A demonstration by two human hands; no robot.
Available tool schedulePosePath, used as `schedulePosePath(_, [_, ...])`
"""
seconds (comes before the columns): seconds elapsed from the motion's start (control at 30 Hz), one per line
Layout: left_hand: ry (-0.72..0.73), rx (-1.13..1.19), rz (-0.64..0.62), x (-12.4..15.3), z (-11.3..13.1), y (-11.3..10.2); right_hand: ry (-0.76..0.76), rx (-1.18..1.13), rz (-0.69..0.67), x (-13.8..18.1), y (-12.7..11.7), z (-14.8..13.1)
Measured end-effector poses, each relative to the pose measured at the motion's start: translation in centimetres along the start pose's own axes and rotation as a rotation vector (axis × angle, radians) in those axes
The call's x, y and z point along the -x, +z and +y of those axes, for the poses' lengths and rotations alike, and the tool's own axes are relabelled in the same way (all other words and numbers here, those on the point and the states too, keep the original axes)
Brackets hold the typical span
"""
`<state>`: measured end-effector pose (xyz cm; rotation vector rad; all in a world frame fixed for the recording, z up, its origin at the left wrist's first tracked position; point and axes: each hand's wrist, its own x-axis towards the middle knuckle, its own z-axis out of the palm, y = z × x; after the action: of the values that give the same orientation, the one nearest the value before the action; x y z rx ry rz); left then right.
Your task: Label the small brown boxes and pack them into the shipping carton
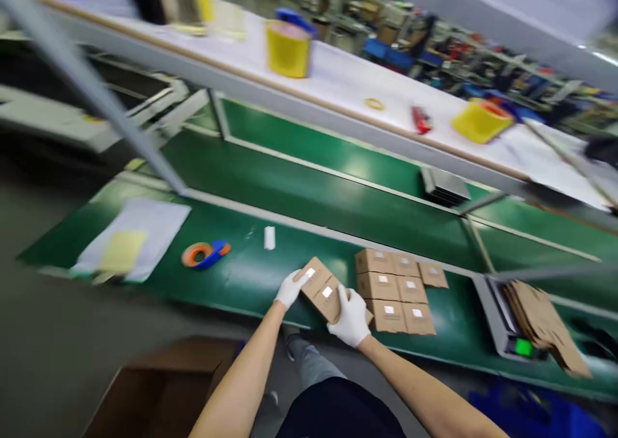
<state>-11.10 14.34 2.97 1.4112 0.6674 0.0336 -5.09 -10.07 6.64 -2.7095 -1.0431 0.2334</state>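
Both hands, left hand and right hand, clasp two small boxes; beside the box stack, they may slip off the bench.

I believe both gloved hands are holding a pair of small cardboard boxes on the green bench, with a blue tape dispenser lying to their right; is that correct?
Not quite: the head view shows the tape dispenser lying to the left of the hands, not the right. The rest holds: the left hand and right hand, both in white gloves, hold the small cardboard boxes on the green bench.
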Motion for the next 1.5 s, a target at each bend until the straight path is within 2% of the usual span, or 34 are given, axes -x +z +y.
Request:
schedulePosePath(0.07, [0.011, 0.071, 0.098, 3.3, -1.2, -2.0, -0.117, 0.006, 0.003, 0.9, -0.7, -2.1])
schedulePosePath(0.13, [0.026, 0.152, 0.233, 8.3, -2.9, -4.7, -0.23, -0.01, -0.011, 2.4, -1.0, -5.0])
schedulePosePath(0.2, [0.046, 0.241, 0.368, 14.5, -4.5, -8.0, -0.337, -0.037, -0.034, 4.2, -0.8, -9.0])
schedulePosePath(0.3, [0.083, 0.305, 0.593, 25.2, -6.4, -14.3, -0.502, -0.115, -0.083, 7.7, 1.1, -17.4])
schedulePosePath(0.37, [0.087, 0.271, 0.765, 32.3, -7.6, -19.2, -0.602, -0.195, -0.131, 10.5, 3.7, -24.1])
schedulePosePath(0.43, [0.074, 0.201, 0.912, 38.4, -9.5, -24.2, -0.675, -0.278, -0.18, 13.4, 7.4, -30.7])
schedulePosePath(0.5, [0.052, 0.119, 1.024, 42.7, -12.5, -28.7, -0.713, -0.353, -0.214, 16.2, 11.9, -36.0])
schedulePosePath(0.57, [0.028, 0.052, 1.089, 45.2, -16.5, -32.1, -0.72, -0.412, -0.233, 18.6, 16.9, -39.2])
schedulePosePath(0.67, [0.017, 0.025, 1.081, 45.9, -23.1, -34.2, -0.691, -0.425, -0.251, 21.2, 23.6, -40.1])
schedulePosePath(0.77, [0.051, 0.112, 1.034, 44.9, -28.1, -33.9, -0.679, -0.349, -0.244, 22.2, 27.4, -39.0])
schedulePosePath(0.83, [0.11, 0.183, 1.022, 44.3, -29.8, -33.7, -0.694, -0.297, -0.266, 22.1, 28.2, -38.7])
schedulePosePath(0.9, [0.159, 0.203, 1.027, 43.9, -30.5, -34.1, -0.705, -0.267, -0.305, 21.8, 28.4, -39.1])
schedulePosePath(1.1, [0.147, 0.119, 0.951, 43.5, -31.8, -36.8, -0.65, -0.194, -0.338, 22.0, 28.8, -40.5])
schedulePosePath(1.2, [0.0, -0.016, 1.022, 42.3, -32.7, -36.8, -0.628, -0.114, -0.393, 21.5, 30.3, -41.1])
schedulePosePath(1.3, [-0.231, -0.165, 1.181, 39.4, -33.5, -36.3, -0.606, -0.071, -0.562, 19.7, 33.9, -42.3])
schedulePosePath(1.4, [-0.47, -0.225, 1.24, 35.0, -35.8, -36.5, -0.571, -0.007, -0.789, 17.5, 40.2, -43.1])
schedulePosePath(1.5, [-0.682, -0.157, 1.172, 30.6, -41.0, -37.6, -0.538, 0.111, -0.925, 15.8, 47.7, -43.0])
